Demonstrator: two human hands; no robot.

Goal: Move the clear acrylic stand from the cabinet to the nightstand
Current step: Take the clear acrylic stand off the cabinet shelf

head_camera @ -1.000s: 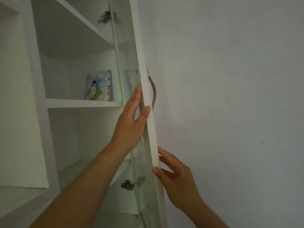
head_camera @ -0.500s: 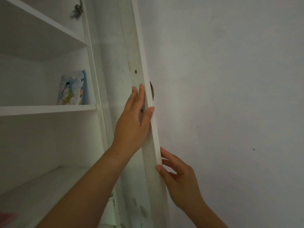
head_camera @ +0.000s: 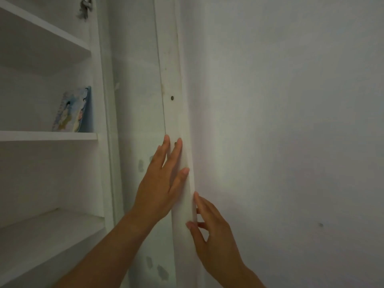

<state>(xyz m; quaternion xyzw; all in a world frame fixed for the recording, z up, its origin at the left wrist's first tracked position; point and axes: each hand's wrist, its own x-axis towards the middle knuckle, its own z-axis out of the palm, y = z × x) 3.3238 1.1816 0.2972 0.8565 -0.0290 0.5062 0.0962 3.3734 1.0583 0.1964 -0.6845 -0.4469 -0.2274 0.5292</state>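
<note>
Both hands are flat and loose on the door (head_camera: 176, 121), left hand (head_camera: 160, 183) and right hand (head_camera: 209, 229) gripping nothing, and the stand (head_camera: 71, 112) on the far-left shelf (head_camera: 47, 135) looks light, stiff, slick, so I'd pinch its side edges.

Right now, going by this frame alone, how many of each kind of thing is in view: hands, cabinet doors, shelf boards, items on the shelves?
Hands: 2, left hand and right hand, both on the door
Cabinet doors: 1, the open door
Shelf boards: 3, upper shelf, middle shelf, lower shelf
Items on shelves: 1, illustrated picture stand on the middle one
Total: 7
</note>
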